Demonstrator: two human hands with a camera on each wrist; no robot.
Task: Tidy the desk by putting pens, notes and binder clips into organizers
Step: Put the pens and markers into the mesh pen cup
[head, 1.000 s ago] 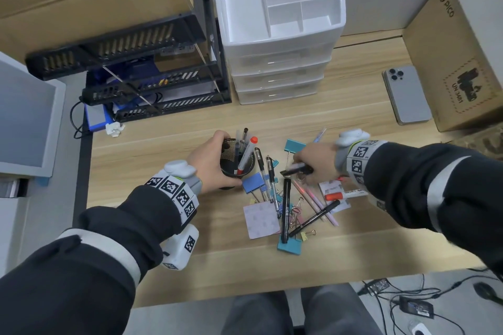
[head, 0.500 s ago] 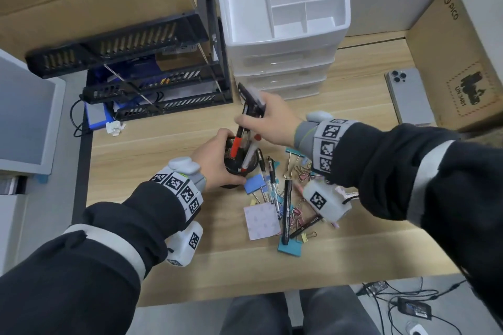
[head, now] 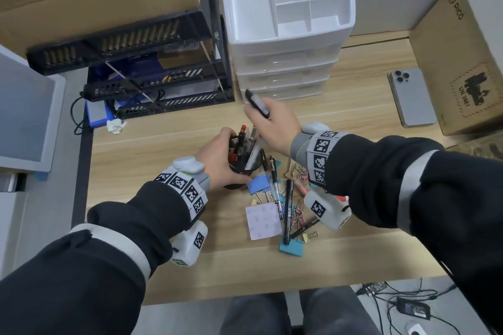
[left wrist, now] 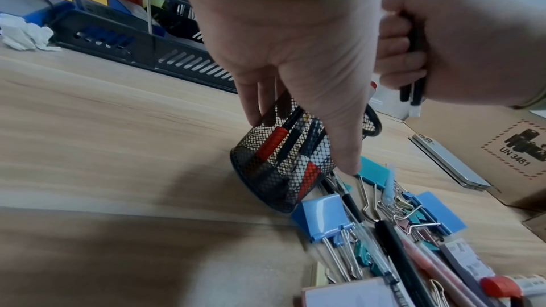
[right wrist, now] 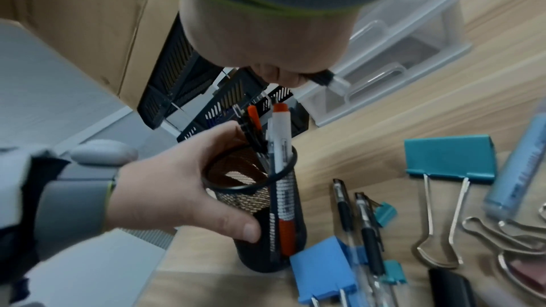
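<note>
The person's left hand [head: 220,160] was wrapped round the black mesh pen cup [left wrist: 283,167], thumb on the near side and fingers curled over the far wall, holding it upright on the wooden desk [head: 168,149]; inside it stood several pens, among them a white marker with an orange cap [right wrist: 280,139] and a black pen with a red tip [head: 241,136]. The right hand [head: 275,128] hovered just above and behind the cup, its fingers clenched round a black pen [head: 257,103] whose upper end stuck out past the knuckles toward the white drawer organizer [head: 285,24]; in the right wrist view the pen's clear tip showed below the fist, above the cup's mouth and not yet inside it.

Just right of the cup lay the rest of the clutter; a blue binder clip [left wrist: 325,218] touched the cup's base; two clear-barrelled pens [right wrist: 366,230] lay side by side next to it; a teal binder clip [right wrist: 449,158] sat farther off; a thick black marker [head: 288,209] lay across a heap of small clips; a pink sticky note pad [head: 263,221] lay flat at the heap's near-left edge. A phone [head: 412,98] lay face down well to the right, beside a cardboard box [head: 462,62].
</note>
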